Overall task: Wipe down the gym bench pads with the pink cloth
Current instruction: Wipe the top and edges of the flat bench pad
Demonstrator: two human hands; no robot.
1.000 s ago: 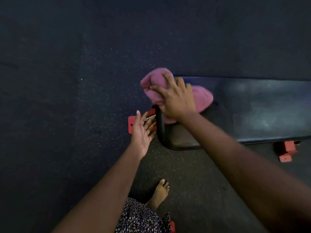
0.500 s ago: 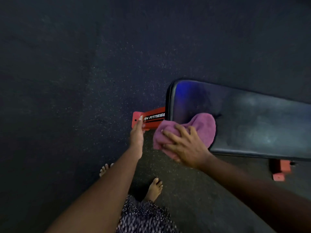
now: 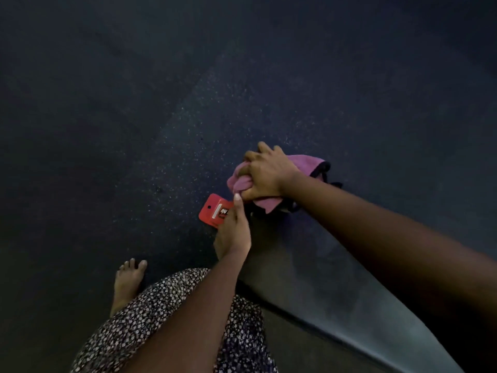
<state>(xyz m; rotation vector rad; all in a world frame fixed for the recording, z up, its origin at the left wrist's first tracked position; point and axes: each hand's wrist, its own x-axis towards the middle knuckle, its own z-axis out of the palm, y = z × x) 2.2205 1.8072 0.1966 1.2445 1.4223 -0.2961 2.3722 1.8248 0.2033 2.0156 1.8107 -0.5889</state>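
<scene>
Right hand [image 3: 265, 176] grips the pink cloth [image 3: 306, 166], bunched into a wad and pressed onto the far end of the bench pad [image 3: 336, 292], evidently to work the rounded end edge of that surface. Left hand [image 3: 233, 234] lies with fingers straight, just beside the red frame foot [image 3: 211, 211], probably steadying the person's lean. Whether it touches the frame or the pad is unclear in this dim view.

one wide-angle head-worn camera looks steeply down and a little forward. it sits close above the end of the long black padded bench [image 3: 309, 278], with dark speckled rubber floor [image 3: 134, 117] filling the upper frame.
</scene>
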